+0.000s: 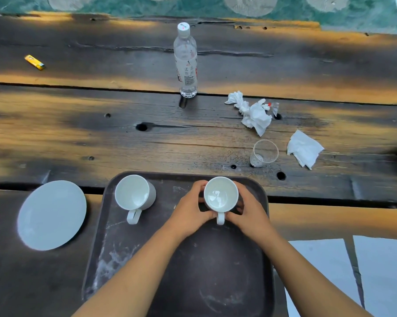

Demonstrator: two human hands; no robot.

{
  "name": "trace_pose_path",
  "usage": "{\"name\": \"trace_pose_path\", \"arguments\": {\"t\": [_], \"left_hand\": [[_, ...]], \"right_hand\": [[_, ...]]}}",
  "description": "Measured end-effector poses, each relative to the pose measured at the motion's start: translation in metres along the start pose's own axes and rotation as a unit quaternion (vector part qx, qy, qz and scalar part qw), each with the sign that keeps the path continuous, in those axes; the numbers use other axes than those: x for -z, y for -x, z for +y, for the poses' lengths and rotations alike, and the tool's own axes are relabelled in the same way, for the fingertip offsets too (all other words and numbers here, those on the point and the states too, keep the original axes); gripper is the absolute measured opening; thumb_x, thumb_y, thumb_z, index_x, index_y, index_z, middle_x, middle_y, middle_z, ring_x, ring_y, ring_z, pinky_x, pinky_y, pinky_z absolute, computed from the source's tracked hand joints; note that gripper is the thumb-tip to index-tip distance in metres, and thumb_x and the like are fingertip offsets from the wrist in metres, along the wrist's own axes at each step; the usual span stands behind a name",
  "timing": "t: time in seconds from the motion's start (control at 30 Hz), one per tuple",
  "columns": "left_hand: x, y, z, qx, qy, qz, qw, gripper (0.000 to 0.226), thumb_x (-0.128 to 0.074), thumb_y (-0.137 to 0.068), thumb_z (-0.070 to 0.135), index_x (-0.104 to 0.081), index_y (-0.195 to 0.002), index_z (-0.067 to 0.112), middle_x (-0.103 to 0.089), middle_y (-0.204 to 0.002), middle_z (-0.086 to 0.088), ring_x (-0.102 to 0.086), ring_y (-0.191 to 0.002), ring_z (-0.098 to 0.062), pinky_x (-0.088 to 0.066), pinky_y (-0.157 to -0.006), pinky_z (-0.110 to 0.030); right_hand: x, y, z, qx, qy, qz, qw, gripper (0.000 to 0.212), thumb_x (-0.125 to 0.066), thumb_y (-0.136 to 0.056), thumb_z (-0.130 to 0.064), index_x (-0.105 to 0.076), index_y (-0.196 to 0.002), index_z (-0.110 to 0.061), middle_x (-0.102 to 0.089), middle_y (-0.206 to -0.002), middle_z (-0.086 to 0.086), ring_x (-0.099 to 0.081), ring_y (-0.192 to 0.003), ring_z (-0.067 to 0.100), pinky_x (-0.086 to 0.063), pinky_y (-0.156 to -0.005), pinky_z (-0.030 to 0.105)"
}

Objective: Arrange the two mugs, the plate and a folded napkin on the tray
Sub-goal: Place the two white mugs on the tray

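Left hand [190,209] and right hand [250,211] clasped round glossy white mug [220,195] on scuffed dark tray [215,271].

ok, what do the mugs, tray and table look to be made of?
Left mug and right mug: likely glazed white ceramic, with glossy reflections inside.
Tray: dark and matte, probably plastic, with whitish scuffs across its floor.
Table: weathered wooden planks, with visible grain, knot holes and gaps between boards.
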State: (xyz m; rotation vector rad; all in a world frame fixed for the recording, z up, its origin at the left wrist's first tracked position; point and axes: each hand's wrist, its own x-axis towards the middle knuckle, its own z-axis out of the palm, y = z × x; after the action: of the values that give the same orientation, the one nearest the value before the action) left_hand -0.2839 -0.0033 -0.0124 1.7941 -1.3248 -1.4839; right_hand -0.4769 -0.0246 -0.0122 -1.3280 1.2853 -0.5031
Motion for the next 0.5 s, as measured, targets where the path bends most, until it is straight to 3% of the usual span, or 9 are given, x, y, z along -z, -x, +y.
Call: {"name": "trace_pose_path", "arguments": {"t": [0.2, 0.33, 0.5], "left_hand": [[-0.001, 0.002, 0.000, 0.003, -0.005, -0.012, 1.000, 0.076, -0.085, -0.072, 0.025, -0.040, -0.128, 0.051, -0.058, -0.124, 0.030, -0.056, -0.110, 0.014, -0.046, -0.090, -0.018], [0.002, 0.007, -0.006, 0.029, -0.031, -0.022, 0.999, 0.092, -0.080, -0.078, 0.018, -0.025, -0.150, 0.034, -0.051, -0.141, 0.013, -0.056, -0.119, -0.002, -0.045, -0.106, -0.032], [0.009, 0.025, -0.015, 0.057, -0.068, -0.019, 0.996, 0.087, -0.076, -0.084, 0.025, -0.024, -0.153, 0.030, -0.047, -0.145, 0.005, -0.054, -0.120, -0.008, -0.040, -0.096, -0.023]], "right_hand": [[-0.001, 0.000, 0.005, -0.009, -0.001, 0.009, 1.000, 0.076, -0.083, -0.077, -0.011, -0.049, -0.134, -0.050, -0.060, -0.134, -0.015, -0.065, -0.115, 0.006, -0.058, -0.094, 0.035], [-0.003, 0.006, 0.008, -0.032, 0.016, 0.016, 0.999, 0.077, -0.079, -0.079, -0.008, -0.046, -0.136, -0.049, -0.058, -0.136, -0.011, -0.065, -0.114, 0.010, -0.059, -0.092, 0.038], [-0.008, 0.024, 0.011, -0.081, 0.101, 0.029, 0.991, 0.066, -0.070, -0.089, -0.016, -0.041, -0.145, -0.035, -0.053, -0.137, -0.004, -0.062, -0.107, 0.004, -0.048, -0.088, 0.027]]}}
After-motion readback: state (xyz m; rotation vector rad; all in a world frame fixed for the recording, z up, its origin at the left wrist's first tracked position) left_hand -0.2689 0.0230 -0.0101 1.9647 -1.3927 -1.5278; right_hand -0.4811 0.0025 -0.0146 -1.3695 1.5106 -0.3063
